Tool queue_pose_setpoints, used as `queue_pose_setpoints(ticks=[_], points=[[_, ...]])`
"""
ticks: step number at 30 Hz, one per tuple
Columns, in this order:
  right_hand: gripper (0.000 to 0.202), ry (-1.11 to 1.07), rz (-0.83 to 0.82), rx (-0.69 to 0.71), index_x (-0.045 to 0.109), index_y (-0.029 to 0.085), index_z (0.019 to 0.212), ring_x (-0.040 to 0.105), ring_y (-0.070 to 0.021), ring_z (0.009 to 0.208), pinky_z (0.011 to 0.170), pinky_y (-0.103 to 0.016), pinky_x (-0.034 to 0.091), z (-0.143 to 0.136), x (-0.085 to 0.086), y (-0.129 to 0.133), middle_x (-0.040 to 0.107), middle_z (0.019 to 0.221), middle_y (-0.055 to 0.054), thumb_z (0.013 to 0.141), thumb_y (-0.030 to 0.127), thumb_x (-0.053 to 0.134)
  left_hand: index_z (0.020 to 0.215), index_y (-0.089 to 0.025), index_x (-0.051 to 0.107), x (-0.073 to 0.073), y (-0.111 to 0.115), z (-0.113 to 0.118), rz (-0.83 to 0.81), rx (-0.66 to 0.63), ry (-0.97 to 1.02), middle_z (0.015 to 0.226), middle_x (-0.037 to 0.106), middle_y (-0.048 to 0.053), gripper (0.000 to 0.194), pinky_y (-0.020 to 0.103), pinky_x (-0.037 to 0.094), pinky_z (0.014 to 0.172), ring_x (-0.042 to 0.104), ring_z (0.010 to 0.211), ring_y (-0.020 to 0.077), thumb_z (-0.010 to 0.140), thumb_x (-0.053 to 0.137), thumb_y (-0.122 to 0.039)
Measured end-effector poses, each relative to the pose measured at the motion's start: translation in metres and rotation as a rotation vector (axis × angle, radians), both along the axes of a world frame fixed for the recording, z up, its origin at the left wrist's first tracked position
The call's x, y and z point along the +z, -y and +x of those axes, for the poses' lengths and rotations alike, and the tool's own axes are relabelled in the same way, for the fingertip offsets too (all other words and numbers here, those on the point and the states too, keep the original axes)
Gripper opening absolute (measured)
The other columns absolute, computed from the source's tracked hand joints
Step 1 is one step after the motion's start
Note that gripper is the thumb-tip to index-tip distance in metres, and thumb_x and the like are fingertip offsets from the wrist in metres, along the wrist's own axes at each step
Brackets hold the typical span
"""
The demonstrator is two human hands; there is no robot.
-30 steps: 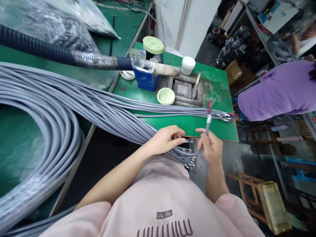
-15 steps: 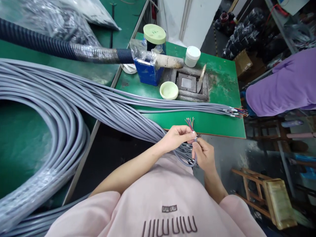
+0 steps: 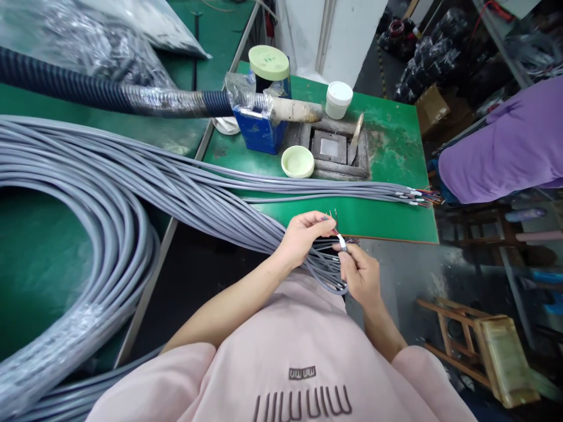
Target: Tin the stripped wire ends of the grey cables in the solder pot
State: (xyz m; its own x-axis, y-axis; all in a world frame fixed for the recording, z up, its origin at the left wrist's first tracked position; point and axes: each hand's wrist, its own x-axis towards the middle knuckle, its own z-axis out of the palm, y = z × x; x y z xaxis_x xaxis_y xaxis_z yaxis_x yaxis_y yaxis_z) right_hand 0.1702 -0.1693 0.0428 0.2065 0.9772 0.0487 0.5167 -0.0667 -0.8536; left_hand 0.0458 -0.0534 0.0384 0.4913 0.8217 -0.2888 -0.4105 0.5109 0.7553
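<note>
My right hand [image 3: 361, 272] grips the end of a grey cable [image 3: 343, 248], just below its white sleeve [image 3: 341, 240]. Thin coloured wires [image 3: 336, 230] fan out of that end, and my left hand [image 3: 303, 234] pinches some of them between thumb and fingers. Below my hands the cable bends in a loop beside more hanging cable ends [image 3: 325, 266]. A second bundle of grey cables [image 3: 352, 190] lies along the green bench, its stripped ends [image 3: 424, 196] fanned near the right edge.
On the bench [image 3: 396, 225] stand a white tub [image 3: 338, 99], a pale green bowl [image 3: 298, 162] and a solder pot [image 3: 329, 146] with a scraper [image 3: 355, 139]. A hose nozzle [image 3: 297, 110] rests on a blue box [image 3: 258, 132]. A person in purple [image 3: 505, 143] is at right; a wooden stool [image 3: 505, 360] stands below.
My left hand has moved slightly up and left, from the white sleeve to the wires, which now bunch in its fingers. My right hand stays on the cable.
</note>
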Motion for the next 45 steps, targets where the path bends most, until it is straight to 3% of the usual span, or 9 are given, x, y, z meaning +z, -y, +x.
queue_pose_setpoints(ticks=[3,7,15,21,24,28,35,39,45], points=[[0.044,0.095,0.149,-0.051,0.046,0.023,0.138,0.061,-0.0122,0.062,0.062,-0.024,0.051,0.0,-0.003,-0.002,0.066,0.073,0.002,0.094,0.025,0.049,0.068,-0.015,0.065,-0.005,0.005,0.003,0.001,0.028,-0.009,0.063,0.065,-0.002,0.021,0.021,0.048,0.064,0.06,0.059,0.0079,0.067,0.08,-0.031],[0.047,0.294,0.303,0.037,0.047,0.027,0.139,0.068,-0.0169,0.1,0.087,-0.03,0.054,0.003,-0.003,-0.01,0.07,0.113,-0.006,0.094,0.014,0.046,0.073,-0.016,0.066,-0.009,0.011,0.006,0.052,0.1,-0.023,0.068,0.068,-0.002,0.021,0.021,0.05,0.068,0.063,0.064,0.0087,0.069,0.079,-0.033],[0.04,0.343,0.23,0.11,0.055,0.025,0.133,0.066,-0.0169,0.111,0.095,-0.026,0.053,0.009,0.008,-0.023,0.068,0.124,-0.004,0.094,0.019,0.048,0.08,-0.017,0.07,-0.01,0.018,-0.001,0.331,0.193,-0.198,0.076,0.07,0.002,0.019,0.025,0.052,0.071,0.065,0.071,0.0123,0.075,0.075,-0.035],[0.032,0.179,0.07,0.121,0.06,0.022,0.124,0.068,-0.0194,0.104,0.089,-0.03,0.053,0.014,0.016,-0.031,0.07,0.119,-0.006,0.094,0.026,0.049,0.082,-0.018,0.074,-0.013,0.015,-0.004,0.591,0.225,-0.341,0.076,0.068,0.002,0.014,0.025,0.049,0.069,0.059,0.069,0.0114,0.079,0.072,-0.032],[0.031,-0.018,-0.019,0.112,0.062,0.022,0.12,0.068,-0.0162,0.073,0.066,-0.028,0.054,0.021,0.02,-0.041,0.072,0.084,-0.003,0.093,0.033,0.051,0.105,-0.019,0.071,-0.007,0.008,-0.007,0.567,0.128,-0.239,0.085,0.072,0.004,0.027,0.027,0.052,0.074,0.065,0.077,0.0141,0.082,0.069,-0.033],[0.034,-0.4,-0.125,0.084,0.059,0.021,0.119,0.033,-0.0072,0.03,0.035,-0.021,0.03,0.036,0.026,-0.069,0.039,0.04,0.011,0.09,0.039,0.056,0.129,-0.019,0.057,0.003,-0.011,-0.021,0.587,0.156,-0.14,0.088,0.073,0.005,0.048,0.027,0.052,0.076,0.067,0.083,0.0154,0.085,0.066,-0.033],[0.035,-0.616,-0.186,0.259,0.056,0.019,0.112,0.028,-0.0056,0.025,0.03,-0.018,0.024,0.05,0.046,-0.147,0.037,0.037,0.014,0.082,0.033,0.064,0.098,-0.016,0.071,-0.015,-0.038,-0.049,0.874,0.395,-0.664,0.077,0.07,0.003,0.022,0.024,0.049,0.066,0.061,0.067,0.0122,0.085,0.064,-0.033],[0.036,-0.587,-0.252,0.35,0.055,0.017,0.11,0.028,-0.0058,0.023,0.029,-0.018,0.024,0.043,0.053,-0.189,0.039,0.036,0.015,0.078,0.03,0.066,0.093,-0.018,0.072,-0.028,-0.04,-0.047,1.059,0.358,-0.844,0.076,0.071,0.003,0.018,0.025,0.047,0.066,0.061,0.066,0.0129,0.089,0.058,-0.03],[0.035,-0.469,-0.375,0.411,0.057,0.014,0.109,0.028,-0.0047,0.023,0.028,-0.016,0.022,0.029,0.051,-0.231,0.039,0.036,0.014,0.079,0.029,0.065,0.095,-0.019,0.071,-0.03,-0.04,-0.042,1.18,0.299,-0.923,0.079,0.072,0.003,0.02,0.026,0.046,0.067,0.064,0.069,0.0141,0.091,0.054,-0.029]])
